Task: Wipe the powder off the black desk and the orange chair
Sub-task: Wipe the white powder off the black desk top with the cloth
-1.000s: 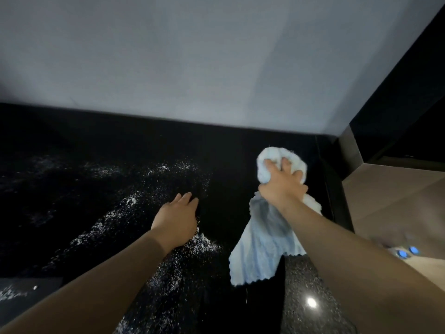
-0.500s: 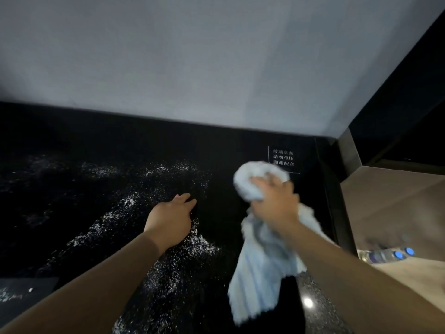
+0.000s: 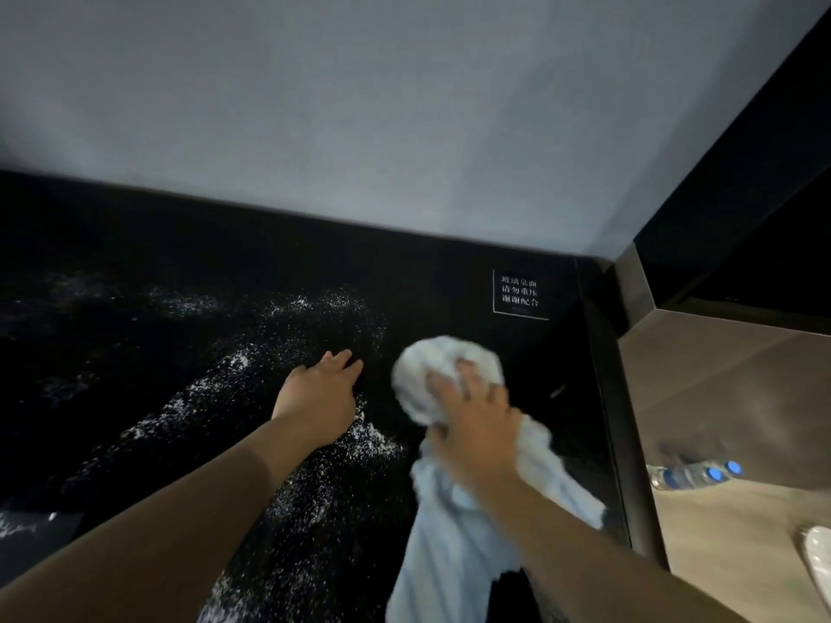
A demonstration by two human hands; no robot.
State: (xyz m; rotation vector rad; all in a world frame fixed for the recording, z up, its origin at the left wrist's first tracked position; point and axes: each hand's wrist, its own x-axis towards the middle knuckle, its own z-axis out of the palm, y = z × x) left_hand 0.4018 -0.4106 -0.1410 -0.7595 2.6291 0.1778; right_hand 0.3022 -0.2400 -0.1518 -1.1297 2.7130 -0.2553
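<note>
Right hand [image 3: 472, 424] clenches a soft, limp pale-blue cloth [image 3: 454, 510], bunched; best held wadded. Left hand [image 3: 321, 397] flat, fingers released, on black glossy worktop [image 3: 135, 353] amid loose white powder [image 3: 225, 379].

A glossy black desk [image 3: 135, 245] carries scattered white powder [image 3: 234, 366] from nine to six o'clock, a bunched pale-blue cloth [image 3: 449, 361] at three.

Hotel-like room: black glass desk [image 3: 135, 245] with printed notice [image 3: 520, 292].

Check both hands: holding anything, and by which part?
The right hand grips the light blue cloth at its bunched upper end; the rest trails toward the camera. The left hand holds nothing, fingers flat on the black desk.
</note>
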